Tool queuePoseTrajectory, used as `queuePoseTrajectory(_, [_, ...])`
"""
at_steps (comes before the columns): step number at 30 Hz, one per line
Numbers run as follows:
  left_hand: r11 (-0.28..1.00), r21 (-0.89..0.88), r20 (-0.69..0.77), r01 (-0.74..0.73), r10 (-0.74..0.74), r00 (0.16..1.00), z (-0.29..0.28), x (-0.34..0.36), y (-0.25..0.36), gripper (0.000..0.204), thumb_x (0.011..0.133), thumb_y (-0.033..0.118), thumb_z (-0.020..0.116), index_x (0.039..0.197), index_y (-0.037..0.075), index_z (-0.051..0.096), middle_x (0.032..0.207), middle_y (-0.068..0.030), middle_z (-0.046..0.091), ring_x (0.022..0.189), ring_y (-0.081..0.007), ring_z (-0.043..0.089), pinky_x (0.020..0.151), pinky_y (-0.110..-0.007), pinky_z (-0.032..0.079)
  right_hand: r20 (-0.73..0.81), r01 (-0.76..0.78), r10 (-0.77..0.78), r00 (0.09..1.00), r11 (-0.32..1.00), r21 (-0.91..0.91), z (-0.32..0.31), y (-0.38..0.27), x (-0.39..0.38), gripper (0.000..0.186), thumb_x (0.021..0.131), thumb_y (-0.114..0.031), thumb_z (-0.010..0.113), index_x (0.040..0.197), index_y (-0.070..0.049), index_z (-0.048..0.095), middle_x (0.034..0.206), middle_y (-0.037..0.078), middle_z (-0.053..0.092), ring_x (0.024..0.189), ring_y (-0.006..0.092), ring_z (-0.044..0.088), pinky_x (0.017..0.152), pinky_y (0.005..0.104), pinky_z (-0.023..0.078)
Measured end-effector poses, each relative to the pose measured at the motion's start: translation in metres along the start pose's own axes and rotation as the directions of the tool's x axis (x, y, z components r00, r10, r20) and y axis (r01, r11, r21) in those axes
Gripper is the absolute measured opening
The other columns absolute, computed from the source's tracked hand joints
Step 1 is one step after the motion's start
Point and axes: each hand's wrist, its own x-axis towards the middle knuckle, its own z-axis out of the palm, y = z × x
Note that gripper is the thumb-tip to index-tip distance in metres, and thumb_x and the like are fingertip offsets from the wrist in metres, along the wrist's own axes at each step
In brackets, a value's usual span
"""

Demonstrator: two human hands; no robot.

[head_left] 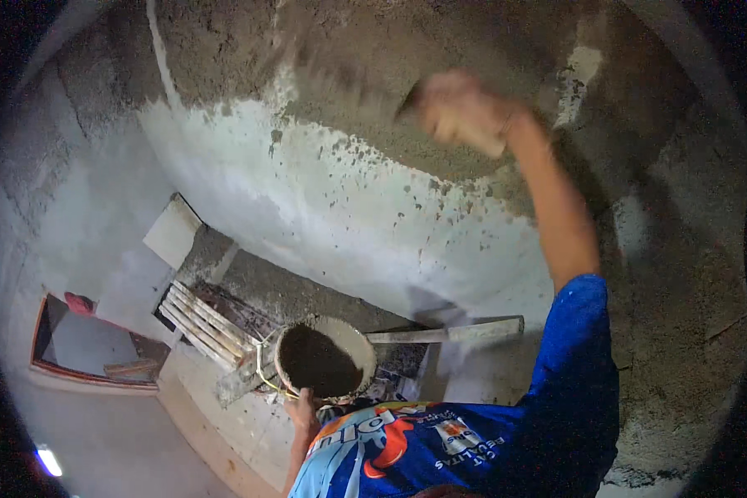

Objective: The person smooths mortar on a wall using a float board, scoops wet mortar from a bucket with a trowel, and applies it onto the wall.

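Observation:
My right hand (455,109) is raised against the upper wall, smeared by motion, with its fingers closed around a trowel. The pale end of the trowel's handle (491,148) sticks out below the fist, and a dark bit of its blade shows on the far side. Wet grey mortar (349,91) covers the wall around it. Low in front of my body, my left hand (304,407) grips the near rim of a round bucket (370,358). Dark wet mortar (315,362) lies inside, and a pale wire bail hangs on the bucket's left side.
Below the mortar runs a pale, splattered band of wall (307,187). Light wooden poles (203,319) lie left of the bucket, and a plank (456,333) extends to its right. A wood-framed opening (95,349) is at the far left, near a glowing lamp (49,461).

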Motion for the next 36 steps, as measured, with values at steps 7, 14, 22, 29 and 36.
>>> queuePoseTrajectory(7, [0.998, -0.005, 0.03, 0.066, -0.065, 0.997, -0.007, 0.001, -0.003, 0.025, 0.08, 0.005, 0.055, 0.104, -0.002, 0.053, 0.078, -0.0066, 0.059, 0.06, -0.0195, 0.059, 0.049, -0.034, 0.049, -0.743, -0.101, 0.407, 0.532, 0.901, 0.421, 0.013, 0.101, -0.08, 0.032, 0.093, -0.042, 0.051, 0.096, -0.01, 0.054, 0.074, 0.001, 0.056, 0.064, 0.014, 0.055, 0.056, 0.0304, 0.046])
queuePoseTrajectory(14, [0.851, 0.482, 0.177, -0.207, 0.136, 0.975, 0.023, -0.005, 0.019, 0.021, 0.077, 0.013, 0.059, 0.091, -0.003, 0.06, 0.073, -0.0088, 0.063, 0.063, -0.018, 0.056, 0.06, -0.034, 0.046, -0.067, -0.467, 0.477, 0.876, 0.807, -0.362, 0.32, 0.138, -0.141, 0.018, 0.076, -0.014, 0.058, 0.086, -0.001, 0.065, 0.079, 0.023, 0.064, 0.074, 0.0353, 0.064, 0.067, 0.0437, 0.051])
queuePoseTrajectory(22, [0.841, 0.434, 0.288, -0.323, 0.21, 0.934, 0.016, -0.005, -0.025, 0.023, 0.076, 0.013, 0.061, 0.095, -0.001, 0.062, 0.079, -0.0088, 0.065, 0.072, -0.0186, 0.059, 0.066, -0.034, 0.048, 0.313, -0.424, 0.591, 0.743, 0.778, -0.464, 0.499, 0.204, -0.16, 0.029, 0.073, -0.023, 0.061, 0.089, -0.001, 0.069, 0.089, 0.02, 0.068, 0.084, 0.036, 0.066, 0.074, 0.0462, 0.053])
queuePoseTrajectory(29, [0.986, 0.156, 0.173, -0.053, 0.026, 0.985, 0.026, -0.028, 0.013, 0.024, 0.078, 0.001, 0.054, 0.102, -0.001, 0.055, 0.082, -0.007, 0.06, 0.067, -0.0168, 0.06, 0.059, -0.029, 0.051, 0.481, -0.166, 0.271, 0.834, 0.954, -0.25, 0.418, 0.194, -0.147, 0.044, 0.084, -0.035, 0.058, 0.11, 0.001, 0.06, 0.101, 0.019, 0.066, 0.088, 0.0259, 0.064, 0.076, 0.042, 0.052])
queuePoseTrajectory(36, [0.98, 0.194, 0.06, -0.053, 0.042, 0.997, 0.004, -0.019, -0.005, 0.011, 0.077, 0.006, 0.055, 0.085, -0.001, 0.057, 0.065, -0.0012, 0.055, 0.051, -0.0118, 0.049, 0.045, -0.029, 0.04, 0.131, -0.26, 0.273, 0.953, 0.959, -0.111, 0.074, 0.086, -0.049, 0.039, 0.088, -0.035, 0.055, 0.108, -0.002, 0.059, 0.095, 0.009, 0.06, 0.085, 0.0167, 0.058, 0.074, 0.034, 0.05])
